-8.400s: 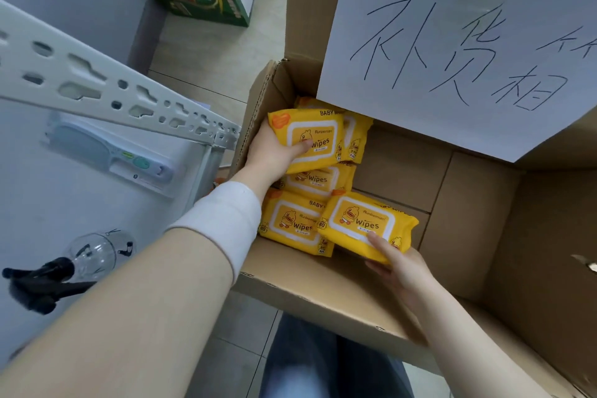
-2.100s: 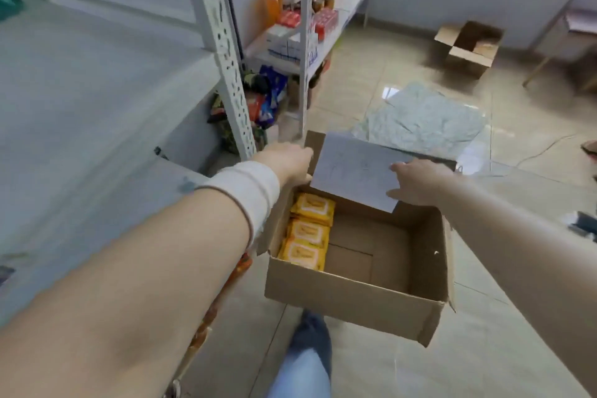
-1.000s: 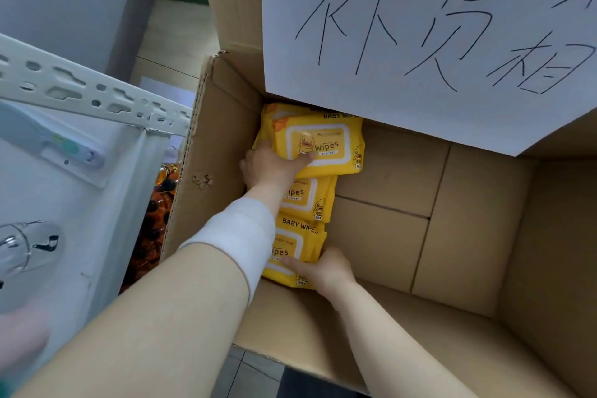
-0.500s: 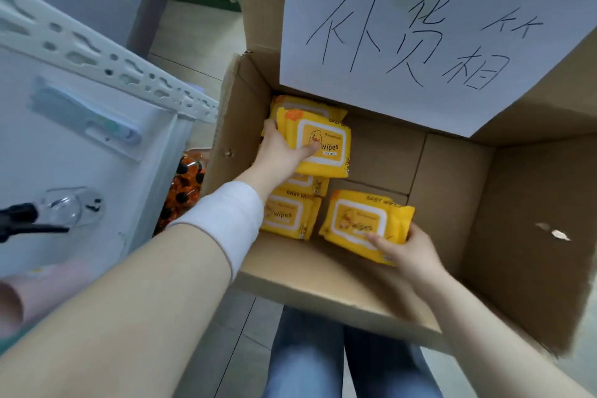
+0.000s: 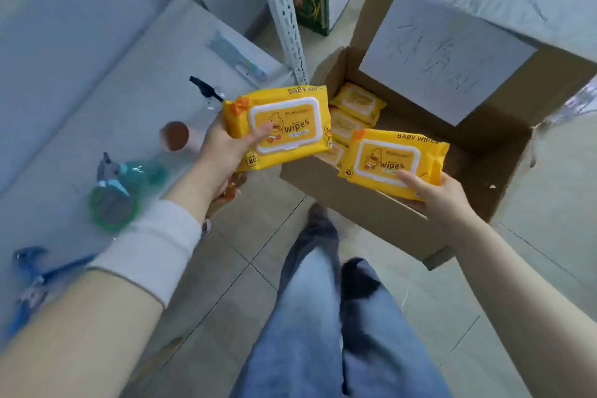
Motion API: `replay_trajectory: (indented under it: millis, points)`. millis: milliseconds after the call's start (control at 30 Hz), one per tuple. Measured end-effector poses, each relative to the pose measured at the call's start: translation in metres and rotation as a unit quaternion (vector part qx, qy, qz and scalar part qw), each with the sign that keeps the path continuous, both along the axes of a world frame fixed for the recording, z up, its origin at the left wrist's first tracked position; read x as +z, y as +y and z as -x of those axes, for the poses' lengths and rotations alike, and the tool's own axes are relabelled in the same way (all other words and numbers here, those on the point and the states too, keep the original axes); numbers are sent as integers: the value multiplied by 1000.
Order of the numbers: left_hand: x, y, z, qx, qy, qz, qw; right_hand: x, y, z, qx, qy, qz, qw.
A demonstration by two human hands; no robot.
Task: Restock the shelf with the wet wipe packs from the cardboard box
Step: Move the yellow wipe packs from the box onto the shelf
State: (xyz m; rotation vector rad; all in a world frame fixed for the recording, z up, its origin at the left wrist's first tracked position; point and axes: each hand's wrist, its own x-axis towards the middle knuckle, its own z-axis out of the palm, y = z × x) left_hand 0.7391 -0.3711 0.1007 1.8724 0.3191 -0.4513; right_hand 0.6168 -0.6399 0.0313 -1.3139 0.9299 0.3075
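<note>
My left hand [image 5: 223, 152] grips a yellow wet wipe pack [image 5: 281, 126] by its left end, held above the gap between the white shelf [image 5: 97, 126] and the cardboard box [image 5: 371, 210]. My right hand [image 5: 436, 194] holds a second yellow wet wipe pack [image 5: 391, 161] over the box's near wall. Inside the box, along its left side, lie a few more yellow packs [image 5: 357, 102]. A white paper sheet with handwriting [image 5: 442, 55] covers the box's raised flap.
The shelf holds a green spray bottle [image 5: 119, 194], a brown-topped cup [image 5: 176, 136], a black-nozzled clear bottle [image 5: 206, 94], a toothbrush pack [image 5: 237, 56] and a blue item [image 5: 29, 271]. A perforated shelf post [image 5: 284, 10] stands behind. My jeans leg [image 5: 323, 317] is below on the tiled floor.
Both hands have lifted their packs up out of the box; the left pack has moved toward the shelf. The view has pulled back and up, showing the shelf top and floor.
</note>
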Motion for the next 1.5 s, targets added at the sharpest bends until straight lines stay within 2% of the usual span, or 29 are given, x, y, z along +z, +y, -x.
replay_trajectory:
  millis: [233, 367, 467, 667, 833, 1200, 1367, 1500]
  points:
    - [132, 126, 98, 136, -115, 65, 982, 116, 95, 13, 157, -120, -37, 980]
    - [189, 215, 138, 202, -204, 113, 951, 168, 175, 6, 248, -176, -67, 950]
    - [218, 302, 179, 267, -248, 103, 926, 201, 264, 2, 310, -200, -70, 927]
    - [255, 475, 262, 379, -270, 48, 884, 255, 450, 10, 397, -248, -109, 877]
    - [255, 584, 292, 447, -285, 58, 846, 276, 564, 0, 443, -269, -111, 848]
    - [228, 760, 245, 482, -272, -39, 832, 299, 779, -94, 513, -333, -90, 786]
    - [225, 841, 219, 492, -273, -84, 823, 297, 889, -132, 504, -325, -61, 798]
    - [219, 915, 188, 482, -270, -72, 831, 285, 973, -152, 480, -359, 0, 801]
